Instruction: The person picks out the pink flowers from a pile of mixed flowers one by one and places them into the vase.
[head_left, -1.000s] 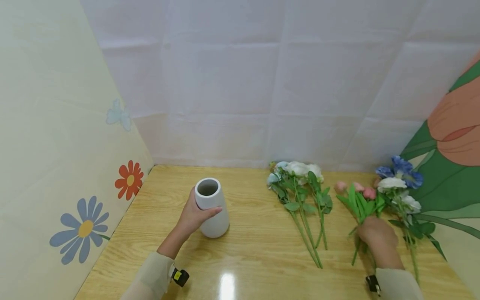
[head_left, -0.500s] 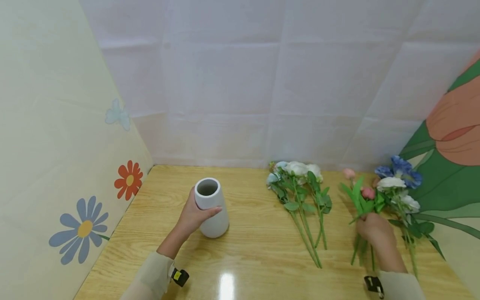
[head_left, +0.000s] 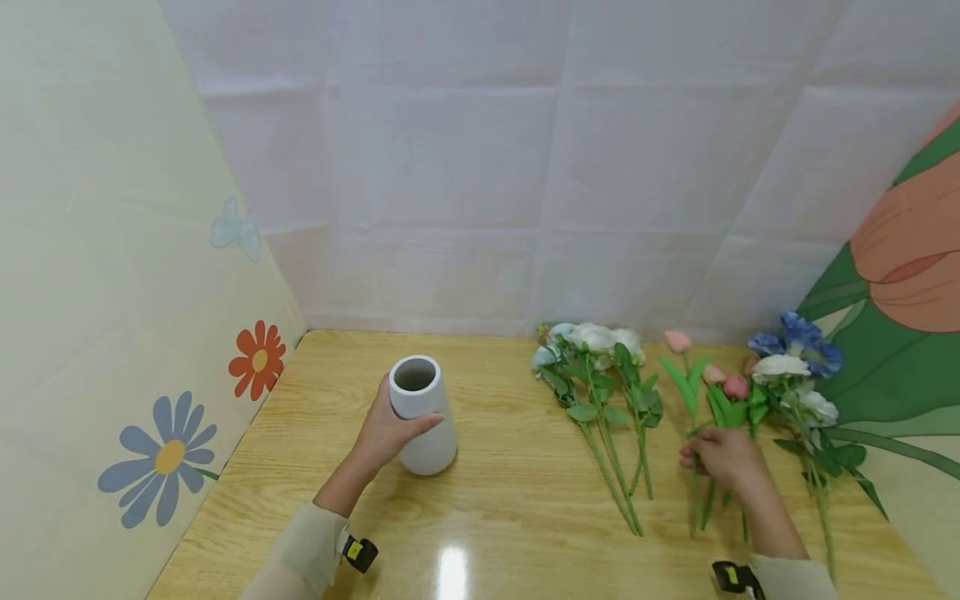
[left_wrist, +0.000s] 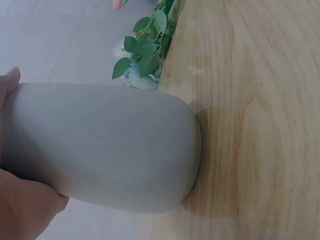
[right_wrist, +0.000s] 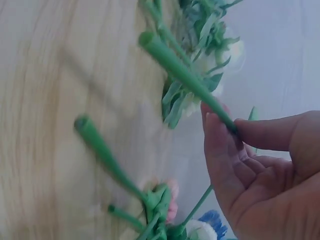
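Your right hand [head_left: 727, 457] has been shifting a little to the left since the earlier frames, carrying one pink tulip [head_left: 677, 342] away from the other tulips [head_left: 737, 387]. You are pinching its green stem between thumb and fingertips, and the bloom is pointing toward the back wall [head_left: 450, 167]. Just to its right, the other tulips are lying on the wooden table [head_left: 525, 533], beside a bunch of white flowers [head_left: 782, 367] with a ruffled blue flower [head_left: 802, 337] at its far end. Left of the tulip, a second bunch, white and pale blue blossoms [head_left: 592, 337], is lying with its stems toward you. Well apart on the left, your left hand [head_left: 386, 433] is gripping the upper part of a white vase [head_left: 431, 433], thumb across its front; the vase is standing upright, its dark round mouth facing up. Beyond it, a pale side panel [head_left: 60, 333] is showing painted flowers and a butterfly.
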